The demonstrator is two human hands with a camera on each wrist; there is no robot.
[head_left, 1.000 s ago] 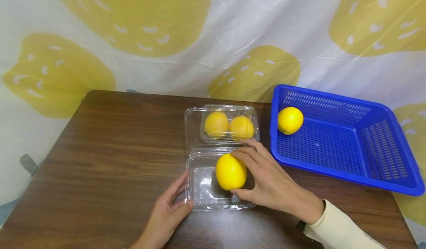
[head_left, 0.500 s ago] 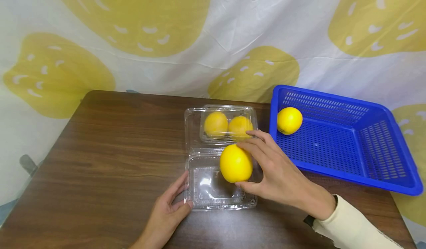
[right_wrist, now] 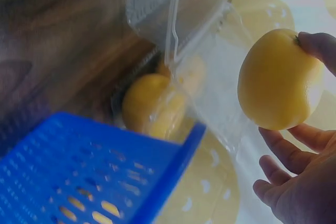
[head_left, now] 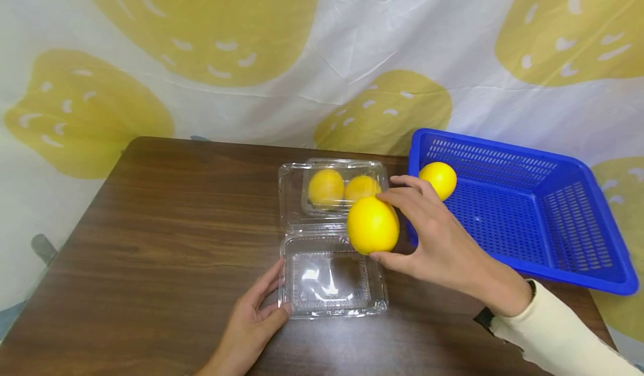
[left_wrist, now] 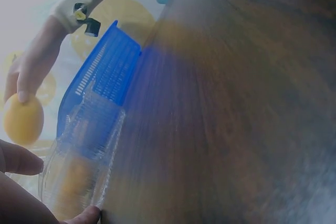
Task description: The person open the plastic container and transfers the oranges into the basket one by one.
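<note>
My right hand (head_left: 443, 242) holds a round yellow citrus fruit (head_left: 373, 225) between thumb and fingertips, raised above the right side of a clear plastic clamshell container (head_left: 322, 303). In the right wrist view this fruit (right_wrist: 278, 80) has a small green stem spot. The clamshell lies unfolded, its near tray without fruit. My left hand (head_left: 254, 314) holds the tray's left edge, thumb at the near corner and fingers along the side. At the far half, two more yellow fruits (head_left: 326, 188) show through clear plastic, in a smaller box shape overlapped by the clamshell's lid.
A blue perforated basket (head_left: 508, 264) stands at the right, with one yellow fruit (head_left: 441, 178) in its left corner, partly covered by my right hand. The brown wooden table (head_left: 176, 242) extends to the left. Behind it hangs a white cloth (head_left: 241, 108) with yellow fruit prints.
My right hand has lifted the fruit up, away and to the right from over the near tray, uncovering that tray. My left hand has stayed at the tray's edge.
</note>
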